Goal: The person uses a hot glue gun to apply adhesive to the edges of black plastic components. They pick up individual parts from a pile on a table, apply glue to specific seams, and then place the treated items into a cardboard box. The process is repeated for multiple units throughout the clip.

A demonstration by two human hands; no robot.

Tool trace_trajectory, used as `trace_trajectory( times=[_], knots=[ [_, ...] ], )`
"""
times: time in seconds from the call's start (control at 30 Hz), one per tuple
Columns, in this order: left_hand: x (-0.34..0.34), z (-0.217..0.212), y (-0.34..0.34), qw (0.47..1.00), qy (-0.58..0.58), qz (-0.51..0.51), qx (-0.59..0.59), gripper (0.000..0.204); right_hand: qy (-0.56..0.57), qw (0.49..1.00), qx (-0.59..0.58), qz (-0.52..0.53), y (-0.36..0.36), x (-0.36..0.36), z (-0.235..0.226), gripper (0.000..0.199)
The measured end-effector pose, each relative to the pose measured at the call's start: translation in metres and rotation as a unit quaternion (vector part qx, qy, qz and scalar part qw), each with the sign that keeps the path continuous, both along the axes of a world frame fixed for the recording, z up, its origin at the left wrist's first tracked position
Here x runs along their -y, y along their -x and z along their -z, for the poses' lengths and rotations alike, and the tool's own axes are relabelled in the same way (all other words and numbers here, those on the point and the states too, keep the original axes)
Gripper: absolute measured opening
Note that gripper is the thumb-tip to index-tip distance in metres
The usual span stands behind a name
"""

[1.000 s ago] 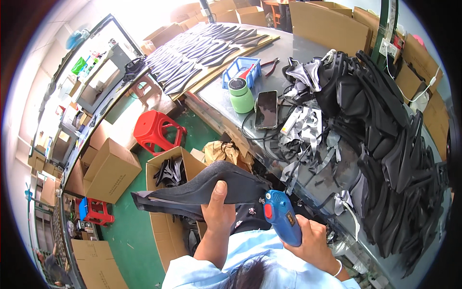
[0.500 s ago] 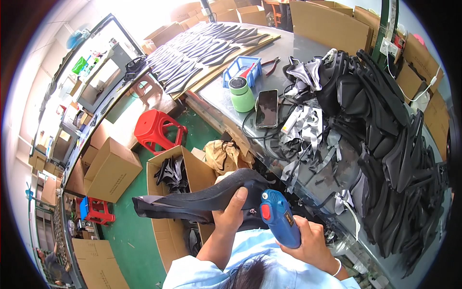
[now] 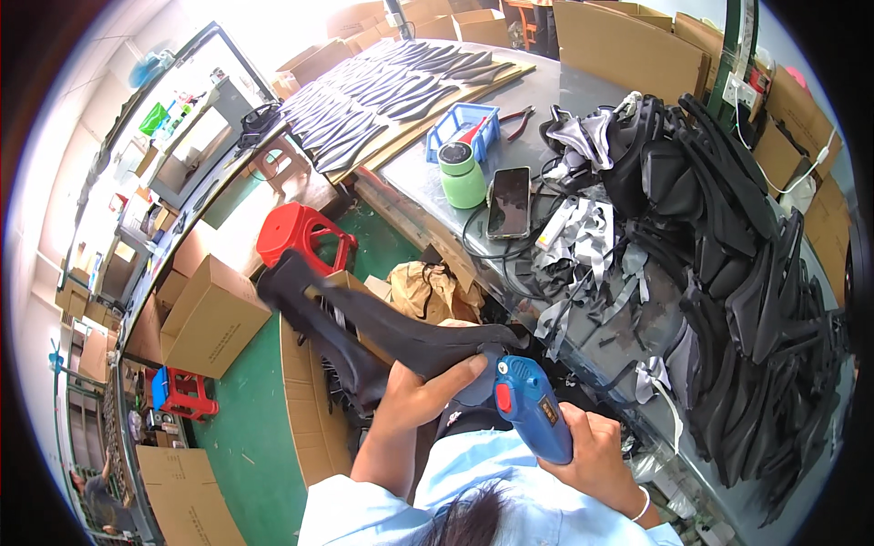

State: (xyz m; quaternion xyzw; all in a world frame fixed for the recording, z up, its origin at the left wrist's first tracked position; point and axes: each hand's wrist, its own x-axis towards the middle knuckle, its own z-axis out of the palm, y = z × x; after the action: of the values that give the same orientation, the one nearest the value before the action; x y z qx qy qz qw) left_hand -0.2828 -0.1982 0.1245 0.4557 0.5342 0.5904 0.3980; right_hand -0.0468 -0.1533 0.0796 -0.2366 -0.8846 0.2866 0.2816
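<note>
Your left hand [image 3: 414, 400] is clamped on the black piece [image 3: 364, 332], a long curved foam-like part. Its fingers [image 3: 455, 371] wrap over the near end, just beside the gun's nozzle. From there the piece runs up and to your left, its far end raised over the open carton [image 3: 305, 400] on the floor and close to the red stool [image 3: 300, 238].

Your right hand [image 3: 592, 450] is closed around the handle of the blue glue gun [image 3: 533, 409], fingers tight on the grip. The gun's tip points at the end of the piece under your left fingers; whether it touches is hidden.

Both hands are in front of your chest, beside the near edge of the desk [image 3: 583, 100]. On the desk lie a heap of black parts [image 3: 746, 273], a phone [image 3: 510, 202], a green jar [image 3: 461, 173] and a blue tray [image 3: 464, 127].
</note>
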Motion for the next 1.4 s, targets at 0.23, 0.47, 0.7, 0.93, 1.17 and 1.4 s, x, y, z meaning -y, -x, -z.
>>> trace_trajectory(
  times=[0.23, 0.47, 0.7, 0.93, 1.17, 1.4],
  knots=[
    [-0.008, -0.014, 0.016, 0.97, 0.02, 0.104, -0.217, 0.026, 0.014, 1.0, 0.006, -0.024, 0.001, 0.003, 0.006, 0.064],
    [-0.011, 0.016, 0.009, 0.955, -0.035, 0.103, -0.277, 0.032, 0.056, 0.997, -0.043, -0.043, 0.008, 0.006, -0.003, 0.063],
    [-0.019, 0.048, -0.01, 0.921, -0.166, 0.088, -0.342, 0.036, 0.177, 0.979, -0.059, -0.079, 0.011, 0.009, -0.014, 0.069],
    [-0.009, 0.086, -0.013, 0.954, -0.056, 0.138, -0.26, 0.03, 0.15, 0.981, -0.089, -0.087, 0.012, 0.006, -0.024, 0.071],
    [0.007, 0.06, -0.018, 0.96, 0.128, 0.246, 0.025, 0.029, 0.05, 0.991, -0.122, 0.017, 0.018, -0.006, -0.024, 0.065],
    [-0.026, 0.051, -0.047, 0.875, -0.2, 0.093, 0.431, 0.072, 0.106, 0.989, -0.083, -0.066, 0.027, 0.007, -0.009, 0.063]
  ],
)
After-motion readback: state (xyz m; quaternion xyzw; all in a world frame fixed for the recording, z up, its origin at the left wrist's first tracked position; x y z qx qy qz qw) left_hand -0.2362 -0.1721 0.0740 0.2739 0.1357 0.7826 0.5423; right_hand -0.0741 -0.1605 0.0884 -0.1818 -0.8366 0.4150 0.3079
